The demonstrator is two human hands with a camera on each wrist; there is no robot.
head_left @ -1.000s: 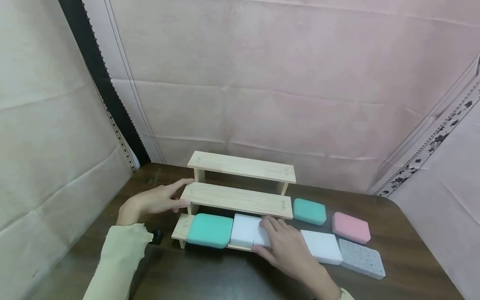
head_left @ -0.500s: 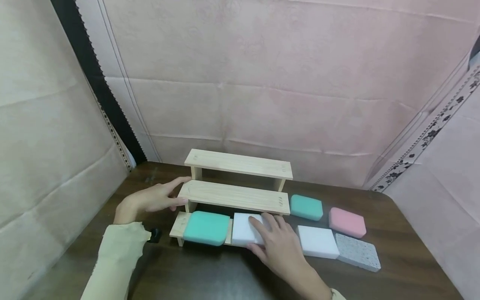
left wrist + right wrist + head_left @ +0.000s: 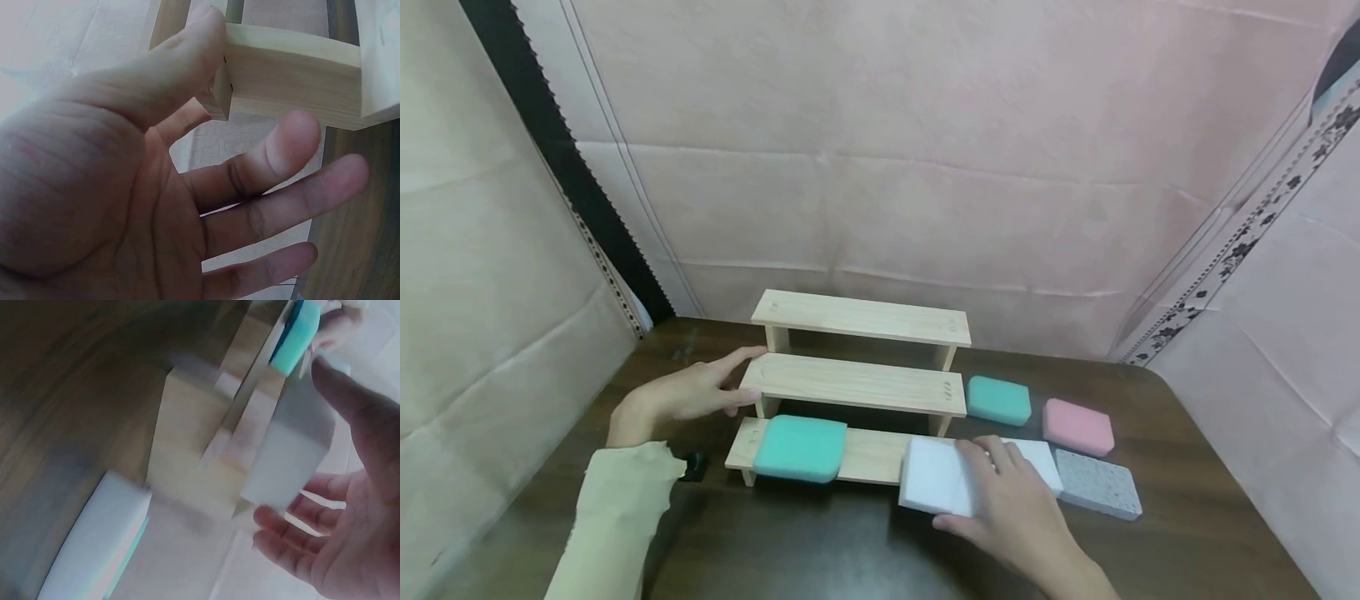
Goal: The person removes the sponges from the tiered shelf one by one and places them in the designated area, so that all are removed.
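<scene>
My right hand (image 3: 1011, 504) grips a white sponge block (image 3: 931, 479) at the right end of the lowest shelf (image 3: 872, 458) of a three-step wooden stand. The right wrist view has this block (image 3: 284, 456) between thumb and fingers. On the left part of that shelf lies a teal sponge (image 3: 800, 448). My left hand (image 3: 677, 396) is at the left end of the middle shelf (image 3: 857, 383), thumb and index fingertips touching its corners. Its other fingers (image 3: 287, 200) stretch out loosely in the left wrist view.
Right of the stand lie a second teal sponge (image 3: 997, 400), a pink sponge (image 3: 1078, 427) and a speckled grey block (image 3: 1097, 483). Another white block (image 3: 1041, 463) is partly hidden behind my right hand. The top shelf (image 3: 861, 317) stands near the cloth backdrop (image 3: 880, 208).
My right hand has moved right along the lowest shelf with the white block, away from the teal sponge, baring wood between them. The left hand stays at the middle shelf's end.
</scene>
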